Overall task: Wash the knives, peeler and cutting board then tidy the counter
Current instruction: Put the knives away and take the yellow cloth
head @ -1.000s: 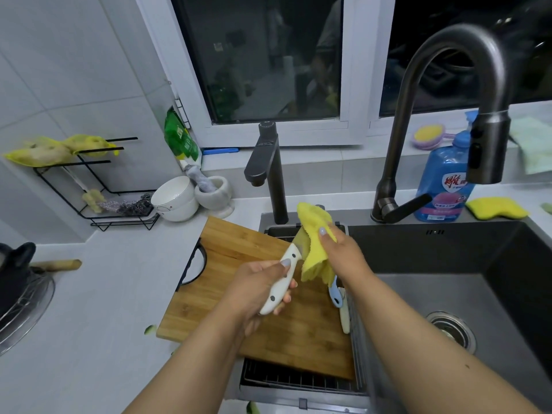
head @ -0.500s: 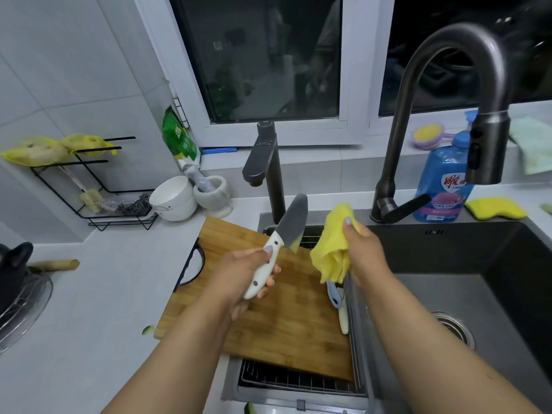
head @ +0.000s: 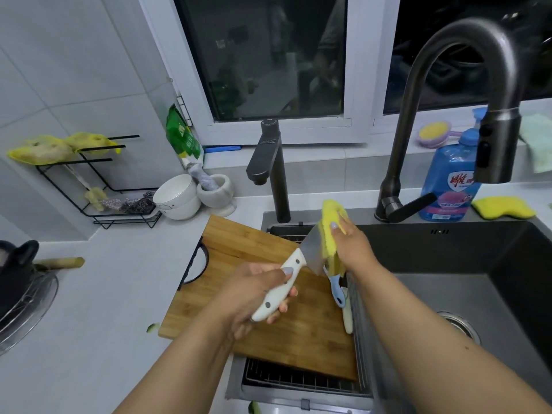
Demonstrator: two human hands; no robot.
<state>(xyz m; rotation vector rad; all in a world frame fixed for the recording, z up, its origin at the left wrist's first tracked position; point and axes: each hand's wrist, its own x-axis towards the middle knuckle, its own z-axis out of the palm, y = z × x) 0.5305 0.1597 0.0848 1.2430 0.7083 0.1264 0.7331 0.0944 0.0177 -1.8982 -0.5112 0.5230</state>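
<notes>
Left hand (head: pixel 254 289) fingers curled round knife (head: pixel 294 270) handle above cutting board (head: pixel 268 318); right hand (head: pixel 349 249) fingers pinching yellow cloth (head: pixel 330 231) against blade.

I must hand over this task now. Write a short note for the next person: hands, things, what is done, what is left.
Left hand grips the white-handled knife over the cutting board.
Right hand holds the yellow cloth against the blade.
Blue-handled tool and white-handled tool lie at the board's right edge.
Done: nothing clearly finished.
Left: finish this knife, wash the other tools and board, tidy the counter.
</notes>
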